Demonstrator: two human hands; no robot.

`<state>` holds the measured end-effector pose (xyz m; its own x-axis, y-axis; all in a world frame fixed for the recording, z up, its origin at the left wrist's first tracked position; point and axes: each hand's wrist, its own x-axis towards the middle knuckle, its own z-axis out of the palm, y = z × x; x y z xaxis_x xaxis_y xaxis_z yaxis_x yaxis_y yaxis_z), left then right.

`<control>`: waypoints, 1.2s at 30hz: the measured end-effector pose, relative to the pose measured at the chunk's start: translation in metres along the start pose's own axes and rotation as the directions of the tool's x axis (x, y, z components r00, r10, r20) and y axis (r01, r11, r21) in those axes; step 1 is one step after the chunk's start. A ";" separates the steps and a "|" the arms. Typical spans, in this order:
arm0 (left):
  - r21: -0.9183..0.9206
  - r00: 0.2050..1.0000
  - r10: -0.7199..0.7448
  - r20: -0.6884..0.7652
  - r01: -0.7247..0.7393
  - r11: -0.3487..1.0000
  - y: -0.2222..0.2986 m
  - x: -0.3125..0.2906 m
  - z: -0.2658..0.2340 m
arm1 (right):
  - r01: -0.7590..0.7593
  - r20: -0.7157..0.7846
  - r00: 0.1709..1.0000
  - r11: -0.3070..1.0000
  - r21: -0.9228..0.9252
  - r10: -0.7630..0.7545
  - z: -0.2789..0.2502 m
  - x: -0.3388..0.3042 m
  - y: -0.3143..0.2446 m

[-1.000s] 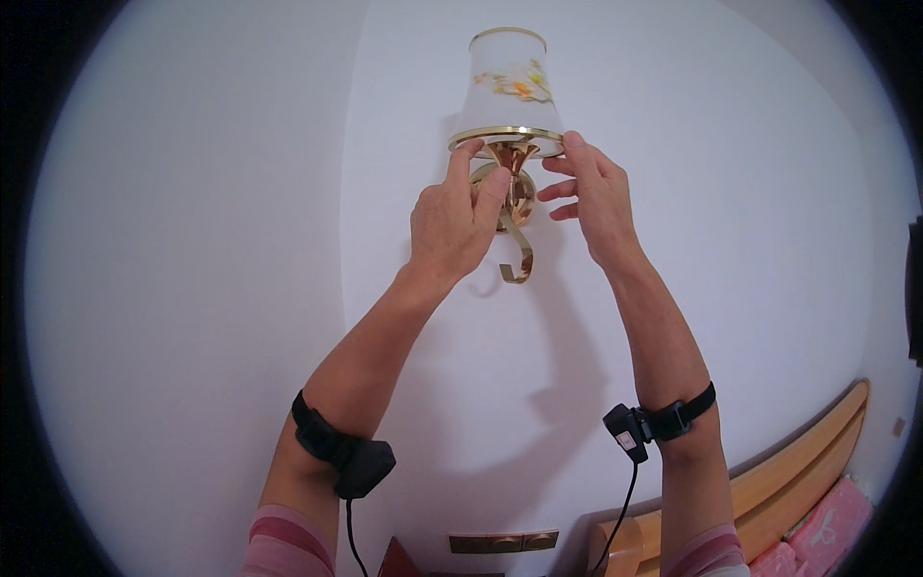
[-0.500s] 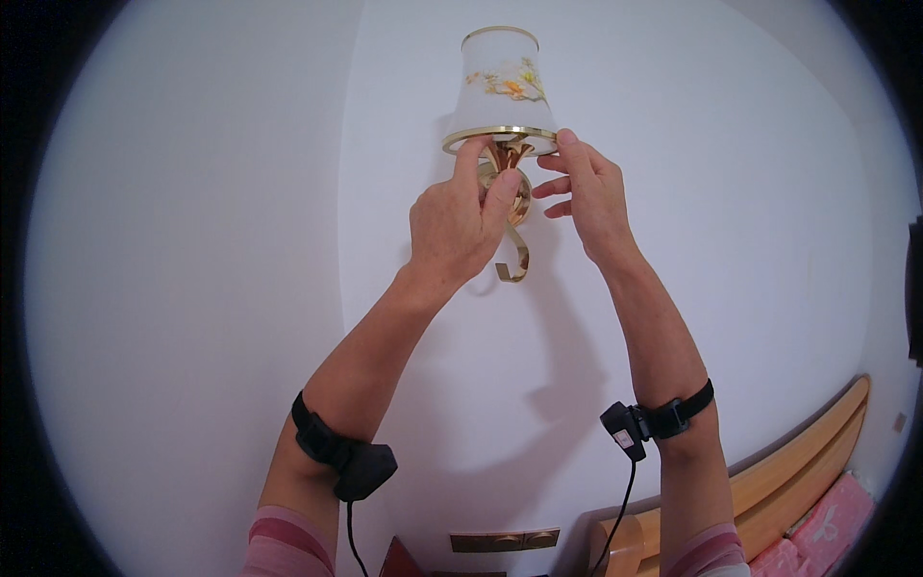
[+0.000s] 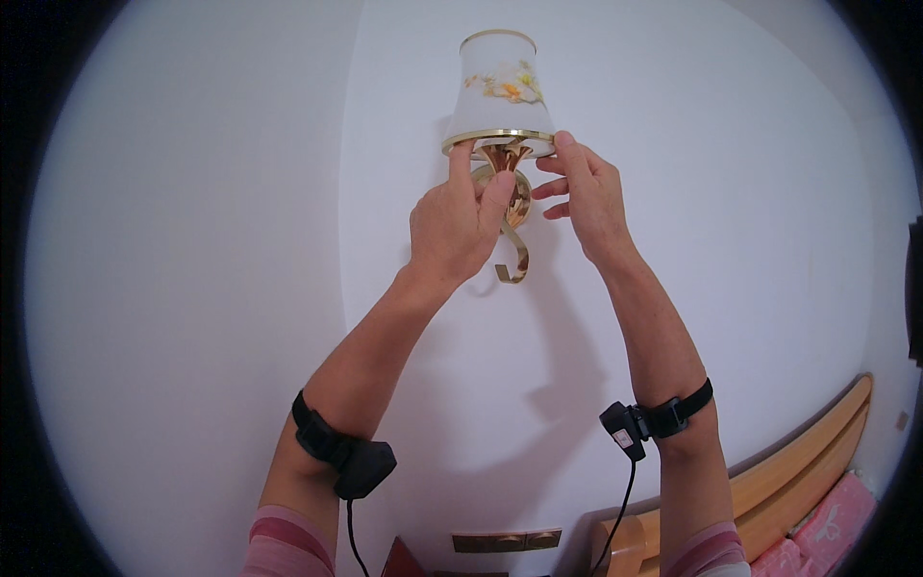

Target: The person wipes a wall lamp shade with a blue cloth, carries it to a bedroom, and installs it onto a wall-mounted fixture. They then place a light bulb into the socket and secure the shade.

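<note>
A wall lamp with a brass-coloured, curved arm [image 3: 519, 258] is fixed to the wall. Its white lampshade [image 3: 497, 91] has a flower print and gold rims. Just beneath the shade, my left hand [image 3: 452, 226] is closed about the lamp's gold cup and stem, index finger pointing up at the lower rim and thumb against the metal. How its other fingers lie is hidden behind the hand. My right hand [image 3: 598, 202] pinches the right side of the lower rim at its fingertips, the remaining fingers loosely spread beside the round gold wall plate [image 3: 521, 200].
Below the lamp, a gold switch panel [image 3: 507, 541] sits on the wall. A wooden headboard [image 3: 760, 490] and pink bedding [image 3: 835, 514] are at the lower right. Black straps with small boxes [image 3: 365, 469] and cables are on both my forearms.
The shade has shifted very slightly down and left. My left index finger has moved a little left along the rim, showing more of the gold cup. My right hand stays nearly still.
</note>
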<state>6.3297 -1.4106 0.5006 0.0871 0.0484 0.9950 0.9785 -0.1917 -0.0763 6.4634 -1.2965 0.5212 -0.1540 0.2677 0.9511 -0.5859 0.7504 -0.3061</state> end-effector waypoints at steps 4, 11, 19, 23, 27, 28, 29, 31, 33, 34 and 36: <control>0.023 1.000 0.024 -0.001 -0.024 0.999 0.001 0.001 0.000 | 0.014 -0.006 1.000 1.000 0.020 -0.014 0.000 0.001 0.001; -0.033 0.996 0.057 -0.063 -0.059 0.998 0.002 0.000 0.002 | 0.020 -0.016 1.000 0.999 0.025 -0.019 -0.001 0.001 0.002; -0.064 0.998 0.025 -0.051 -0.028 0.998 -0.001 0.000 0.002 | 0.021 -0.013 1.000 0.999 0.033 -0.021 -0.001 0.001 0.004; -0.161 0.998 0.064 -0.021 -0.066 0.985 -0.001 0.000 0.002 | 0.025 -0.017 1.000 0.999 0.027 -0.025 -0.001 0.001 0.004; -0.163 0.998 -0.050 0.044 0.057 0.985 0.001 0.001 -0.001 | 0.005 0.001 1.000 1.000 -0.008 -0.005 -0.001 0.000 0.002; -0.147 0.997 -0.058 0.046 0.064 0.987 0.003 0.001 -0.002 | 0.006 0.001 1.000 1.000 -0.008 -0.006 -0.001 0.000 0.001; -0.134 0.997 -0.065 0.047 0.071 0.988 0.004 0.002 -0.002 | 0.012 0.001 1.000 1.000 -0.016 -0.012 -0.001 0.000 0.001; -0.124 0.996 -0.076 0.049 0.082 0.989 0.007 0.003 -0.003 | 0.012 0.000 1.000 1.000 -0.013 -0.012 0.000 0.000 0.000; -0.111 0.994 -0.098 0.049 0.103 0.988 0.009 0.003 -0.003 | 0.006 0.003 1.000 1.000 -0.005 -0.006 0.000 -0.001 -0.001; -0.117 0.992 -0.110 0.065 0.117 0.986 0.008 0.003 -0.002 | 0.003 0.004 1.000 1.000 -0.002 -0.003 0.000 -0.001 -0.001; -0.124 0.982 -0.161 0.096 0.173 0.977 0.006 0.002 0.000 | 0.000 0.002 1.000 1.000 -0.006 0.000 0.000 0.000 -0.001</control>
<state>6.3360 -1.4120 0.5020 -0.0545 0.1724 0.9835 0.9481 -0.3002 0.1051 6.4641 -1.2973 0.5214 -0.1554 0.2662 0.9513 -0.5812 0.7541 -0.3059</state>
